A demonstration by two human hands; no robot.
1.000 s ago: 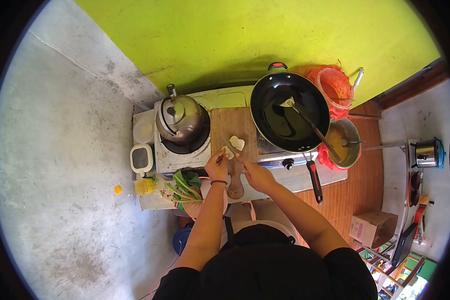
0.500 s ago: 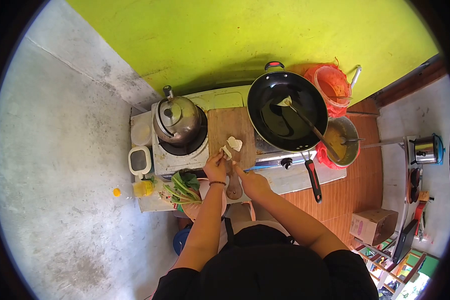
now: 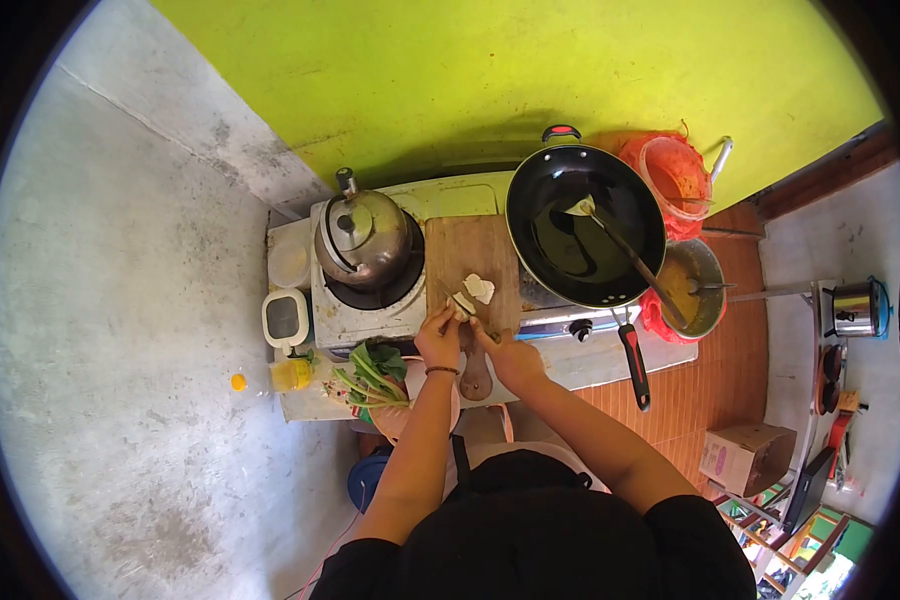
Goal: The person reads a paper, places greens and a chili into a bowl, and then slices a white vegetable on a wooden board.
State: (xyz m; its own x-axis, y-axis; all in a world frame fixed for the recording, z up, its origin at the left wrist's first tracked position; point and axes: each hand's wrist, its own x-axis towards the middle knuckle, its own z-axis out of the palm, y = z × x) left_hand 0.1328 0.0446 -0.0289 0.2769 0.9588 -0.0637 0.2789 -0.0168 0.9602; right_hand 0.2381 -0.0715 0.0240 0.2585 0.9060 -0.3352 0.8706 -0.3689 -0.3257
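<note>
On the wooden cutting board [image 3: 460,240] lie flat, pale white slices of food [image 3: 479,288]. My left hand [image 3: 437,338] pinches another pale piece [image 3: 461,305] at the board's near part, its fingers closed on it. Close beside it, my right hand [image 3: 516,362] is closed round what looks like a small knife, index finger stretched forward toward the piece. Most of the knife is hidden by the hand, and its blade is too small to make out well. The board's handle [image 3: 477,380] points toward me between my wrists.
A metal kettle [image 3: 365,240] stands on the left burner. Right of the board sits a black wok [image 3: 570,260] with a spatula [image 3: 625,248], its handle [image 3: 634,365] jutting toward me. Beyond are a bowl of yellow batter [image 3: 682,280] and a red-lined tub [image 3: 675,170]. Leafy greens [image 3: 373,372] lie left.
The whole view has shifted slightly to the right. My right index finger is now closer to the pale piece, which my left hand still holds on the board.
</note>
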